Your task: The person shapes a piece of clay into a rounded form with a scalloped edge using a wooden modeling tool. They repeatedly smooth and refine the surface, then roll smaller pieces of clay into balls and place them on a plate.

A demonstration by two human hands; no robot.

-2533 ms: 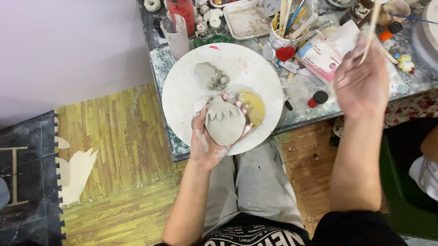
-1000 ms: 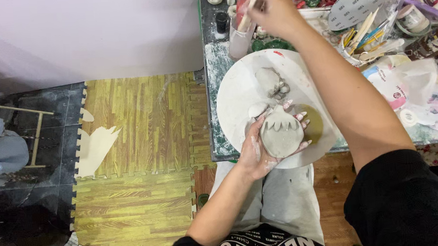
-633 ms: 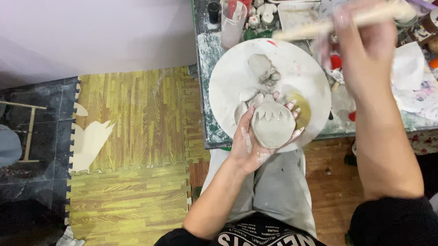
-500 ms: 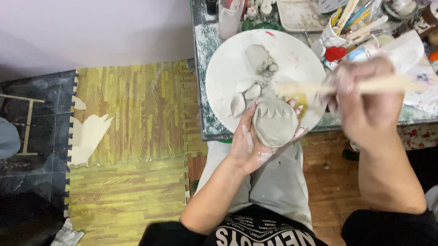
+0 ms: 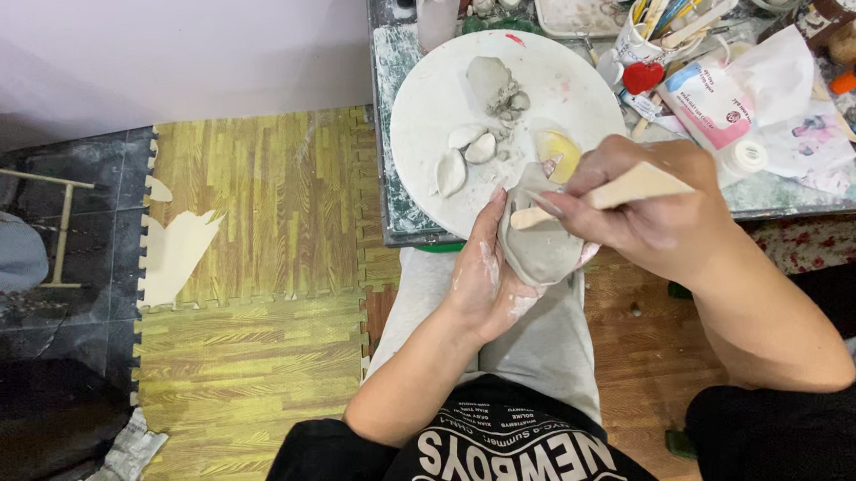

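**Two hands on one clay piece, wooden tool at its top edge**

Two hands meet just in front of the table edge [image 5: 642, 221], over the person's lap.

Left hand [image 5: 484, 281]: cupped under and around the grey clay piece [image 5: 538, 249], fingers curled up its left side, palm smeared with pale clay. Firm hold, hand partly closed around it.

Right hand [image 5: 646, 210]: closed on a flat wooden tool [image 5: 601, 195], pinched between thumb and fingers. Tool lies nearly level, rounded tip pointing left and touching the clay piece near its upper edge.

Clay piece: held in the air, just off the near rim of the round white board [image 5: 431, 113], overlapping it in view.

On the board: a grey clay lump [image 5: 491, 76] near the centre, several small clay scraps [image 5: 467, 151] to its lower left, a yellow sponge [image 5: 560, 151] just beside the right hand's fingers.

Right of the board: a cup of brushes and sticks [image 5: 651, 24], a pink-and-white tube [image 5: 714, 108], crumpled white paper [image 5: 781, 76]. Floor at left is yellow wood-pattern foam mat [image 5: 252, 230].
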